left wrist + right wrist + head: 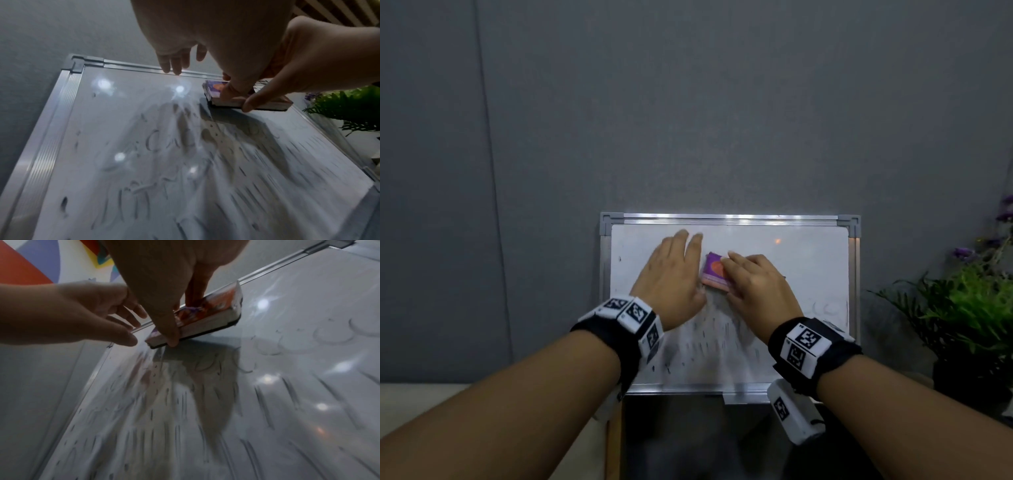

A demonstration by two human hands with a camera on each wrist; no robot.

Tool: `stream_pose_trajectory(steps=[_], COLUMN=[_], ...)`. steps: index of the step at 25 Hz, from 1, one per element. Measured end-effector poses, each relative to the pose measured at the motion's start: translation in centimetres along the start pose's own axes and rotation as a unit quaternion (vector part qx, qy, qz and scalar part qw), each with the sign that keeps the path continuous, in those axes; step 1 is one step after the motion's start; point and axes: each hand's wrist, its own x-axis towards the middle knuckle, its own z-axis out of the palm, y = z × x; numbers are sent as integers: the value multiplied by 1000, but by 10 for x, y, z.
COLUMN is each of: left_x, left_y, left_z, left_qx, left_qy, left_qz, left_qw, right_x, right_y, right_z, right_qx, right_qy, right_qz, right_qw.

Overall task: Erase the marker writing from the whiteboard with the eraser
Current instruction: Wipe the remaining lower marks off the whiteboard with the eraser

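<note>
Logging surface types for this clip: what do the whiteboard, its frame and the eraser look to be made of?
Whiteboard: smooth, glossy white, seemingly coated panel; it mirrors light spots. Frame: ribbed silvery metal, likely aluminium, with grey plastic-looking corners. Eraser: printed purple-orange top, pale body, dark pad underneath, probably felt.

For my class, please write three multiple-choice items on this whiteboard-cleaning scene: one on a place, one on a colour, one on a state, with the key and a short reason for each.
1. Where is the green potted plant?
A. right of the board
B. left of the board
C. on the board

2. What colour is the top of the block eraser?
A. green
B. purple and orange
C. black

3. How does the white aluminium-framed whiteboard look?
A. wiped spotless
B. smeared, faint marks left
C. covered in crisp, untouched writing

Key: 1 A, it stands beyond the right frame; 2 B, the label shows beside the right hand gripping it; 3 B, grey streaks cross the lower half while the left hand lies flat.
</note>
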Motion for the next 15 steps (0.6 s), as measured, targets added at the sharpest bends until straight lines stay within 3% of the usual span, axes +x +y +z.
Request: stream_pose_trajectory(steps=[2,11,15], left_x=[-5,7,14], left_y=[-1,-10,-10], left_z=[7,33,31], left_qx=[21,-23,0], left_qy=[37,84,91], left_qz=[41,172,161], left_qw=[998,981,983], right_x=[1,11,17], right_y=[1,11,18], right_z=[-2,8,-6], right_qx=[21,65,44], right_qy=[1,-39,-21], right_qz=[-32,-119,-113], right_qw=[999,990,992])
